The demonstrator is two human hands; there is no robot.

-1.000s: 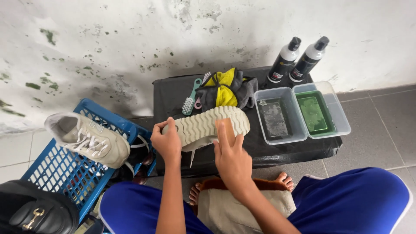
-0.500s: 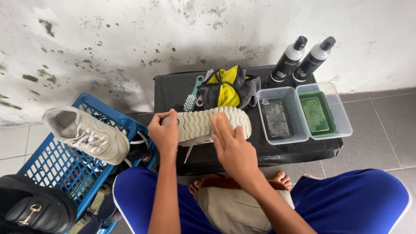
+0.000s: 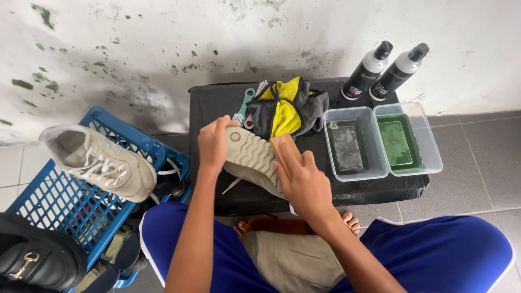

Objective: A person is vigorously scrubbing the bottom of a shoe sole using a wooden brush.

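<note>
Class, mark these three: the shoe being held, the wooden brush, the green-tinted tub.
shoe (image 3: 251, 154), head view, ridged sole.
wooden brush (image 3: 284, 150), head view, wooden back.
green-tinted tub (image 3: 429, 142), head view, right wall.

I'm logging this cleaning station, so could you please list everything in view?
shoe in hand: 1, beige, sole up, above black stand
shoe on crate: 1, beige, left
crate: 1, blue, floor left
stand: 1, black, against wall
cloths: bundle, grey and yellow, on stand
brushes: 2, handles teal and pink, beside cloths
tubs: 2, clear, right
spray bottles: 2, black and white, behind tubs
bag: 1, black, bottom left
left hand: grips shoe
right hand: on sole
</note>
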